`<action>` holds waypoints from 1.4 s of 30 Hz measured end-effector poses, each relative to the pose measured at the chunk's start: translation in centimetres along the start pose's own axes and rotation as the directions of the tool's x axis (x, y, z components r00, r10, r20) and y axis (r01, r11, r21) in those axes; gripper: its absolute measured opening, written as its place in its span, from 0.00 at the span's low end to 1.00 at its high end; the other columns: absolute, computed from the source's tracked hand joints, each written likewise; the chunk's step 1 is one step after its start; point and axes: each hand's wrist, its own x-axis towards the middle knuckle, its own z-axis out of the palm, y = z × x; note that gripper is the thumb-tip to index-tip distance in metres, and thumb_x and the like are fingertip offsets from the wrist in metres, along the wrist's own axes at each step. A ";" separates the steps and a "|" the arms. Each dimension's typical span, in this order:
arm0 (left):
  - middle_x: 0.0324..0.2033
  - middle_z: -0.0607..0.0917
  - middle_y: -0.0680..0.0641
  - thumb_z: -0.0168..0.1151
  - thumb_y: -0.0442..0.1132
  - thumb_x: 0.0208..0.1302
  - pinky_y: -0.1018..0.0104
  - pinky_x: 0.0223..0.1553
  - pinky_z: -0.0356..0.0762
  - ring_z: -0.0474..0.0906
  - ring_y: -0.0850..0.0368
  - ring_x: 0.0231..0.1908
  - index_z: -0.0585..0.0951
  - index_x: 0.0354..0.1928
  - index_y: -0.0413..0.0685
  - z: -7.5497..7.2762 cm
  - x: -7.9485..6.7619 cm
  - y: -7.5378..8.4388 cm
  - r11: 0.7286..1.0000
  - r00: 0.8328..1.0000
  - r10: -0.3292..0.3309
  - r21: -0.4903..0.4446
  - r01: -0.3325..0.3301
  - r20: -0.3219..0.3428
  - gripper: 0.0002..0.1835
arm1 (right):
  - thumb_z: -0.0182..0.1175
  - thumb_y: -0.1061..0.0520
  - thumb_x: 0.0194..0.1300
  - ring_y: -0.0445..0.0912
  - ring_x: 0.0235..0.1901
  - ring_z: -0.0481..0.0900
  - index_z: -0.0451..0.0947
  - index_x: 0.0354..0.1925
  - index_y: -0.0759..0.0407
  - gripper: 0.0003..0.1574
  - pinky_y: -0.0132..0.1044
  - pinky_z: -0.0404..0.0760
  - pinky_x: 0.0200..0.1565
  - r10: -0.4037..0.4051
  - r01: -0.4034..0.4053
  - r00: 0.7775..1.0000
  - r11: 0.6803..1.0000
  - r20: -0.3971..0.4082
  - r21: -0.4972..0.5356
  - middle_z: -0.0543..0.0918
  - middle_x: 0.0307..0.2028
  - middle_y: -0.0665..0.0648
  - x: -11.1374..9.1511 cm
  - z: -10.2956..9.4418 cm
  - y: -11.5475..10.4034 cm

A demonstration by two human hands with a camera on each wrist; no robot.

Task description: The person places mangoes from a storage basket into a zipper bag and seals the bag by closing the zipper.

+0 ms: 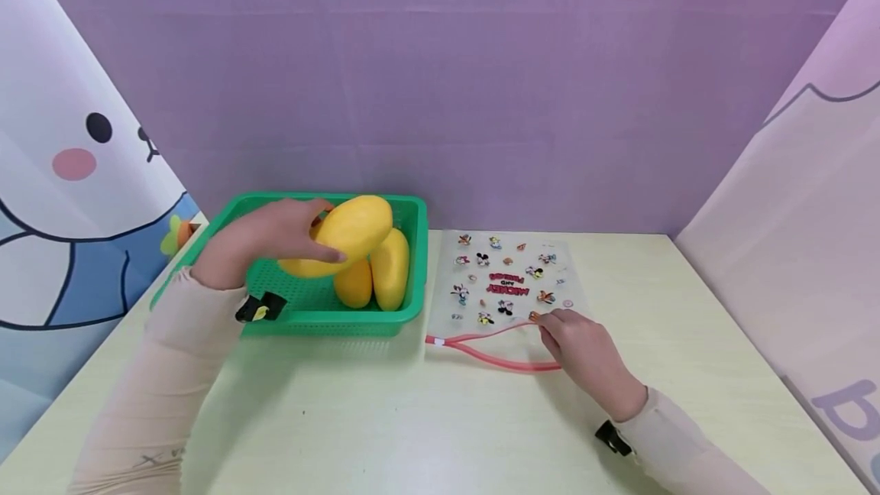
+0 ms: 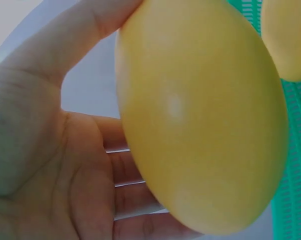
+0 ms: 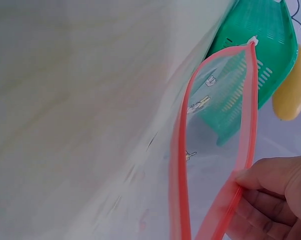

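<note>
My left hand (image 1: 289, 229) grips a yellow mango (image 1: 363, 221) above the green basket (image 1: 412, 296), thumb on one side and fingers on the other. In the left wrist view the mango (image 2: 200, 115) fills most of the picture. More mangoes (image 1: 390, 270) lie in the basket beneath it. To the right, a clear zip bag (image 1: 509, 258) with small cartoon prints and a red zip edge lies on the table. My right hand (image 1: 584, 350) pinches one side of that edge between thumb and fingers. The right wrist view shows the bag's red mouth (image 3: 248, 110) standing apart.
The pale table (image 1: 385, 418) carries the basket at back left, with the bag close beside its right wall. A purple cloth wall (image 1: 440, 82) rises behind. Printed panels stand left (image 1: 69, 250) and right (image 1: 811, 235).
</note>
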 end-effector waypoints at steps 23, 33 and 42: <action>0.32 0.78 0.51 0.68 0.62 0.49 0.63 0.29 0.70 0.72 0.55 0.30 0.67 0.62 0.45 0.8 -1.0 4.3 0.996 0.998 0.038 0.077 -0.034 -0.048 0.43 | 0.67 0.69 0.49 0.40 0.22 0.75 0.82 0.30 0.61 0.07 0.31 0.76 0.22 0.027 -0.027 0.999 0.999 0.019 0.035 0.81 0.23 0.51 0.3 0.1 0.1; 0.33 0.80 0.53 0.71 0.58 0.47 0.64 0.29 0.71 0.72 0.57 0.31 0.71 0.57 0.45 1.8 -1.5 5.9 0.991 0.990 0.109 0.085 -0.102 -0.086 0.39 | 0.68 0.69 0.49 0.38 0.21 0.72 0.83 0.31 0.61 0.08 0.29 0.75 0.22 0.037 -0.039 0.999 0.998 0.038 0.048 0.81 0.23 0.50 0.3 -0.1 0.0; 0.36 0.80 0.53 0.70 0.59 0.47 0.63 0.31 0.71 0.72 0.56 0.33 0.72 0.58 0.46 2.5 -1.2 7.1 0.979 0.983 0.163 0.140 -0.151 -0.080 0.39 | 0.68 0.69 0.49 0.39 0.22 0.74 0.83 0.33 0.60 0.10 0.30 0.75 0.22 0.039 -0.041 0.999 0.997 0.038 0.070 0.82 0.26 0.51 0.4 -0.2 0.0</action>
